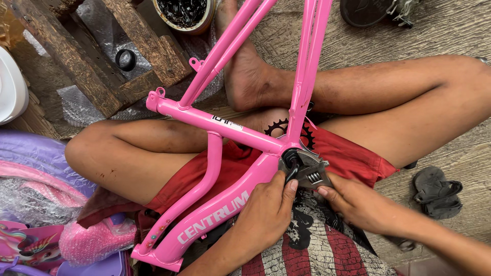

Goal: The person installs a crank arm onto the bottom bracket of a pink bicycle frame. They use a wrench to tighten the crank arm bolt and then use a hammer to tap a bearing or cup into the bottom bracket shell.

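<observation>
Weathered wooden boards are making up the floor (pixel 450 30), and a person is sitting cross-legged on them with a pink bicycle frame (pixel 225 130) lying across the lap, its tubes running up out of view and its thick down tube slanting toward the lower left. Red shorts (pixel 353 156) are covering the thighs beneath the frame, and a printed red, white and black cloth (pixel 307 245) is spreading over the lap nearest the camera. To the upper left a rough wooden stand (pixel 102 66) is sitting on crumpled plastic wrap, with a black ring (pixel 126 59) lying between its beams and a round tin of dark grease (pixel 184 13) just behind it. Purple and pink parts in bubble wrap (pixel 46 204) are piling up at the lower left edge. A dark sandal (pixel 436 191) is resting on the boards to the right. At the frame's bottom bracket, a toothed chainring (pixel 279 128) is peeking out behind the tubes. The left hand (pixel 266 212) is pressing against the frame just beside the bracket, thumb up by the black axle end. The right hand (pixel 358 202) is closing around the handle of an adjustable wrench (pixel 307 171), whose head is sitting on the bracket fitting
</observation>
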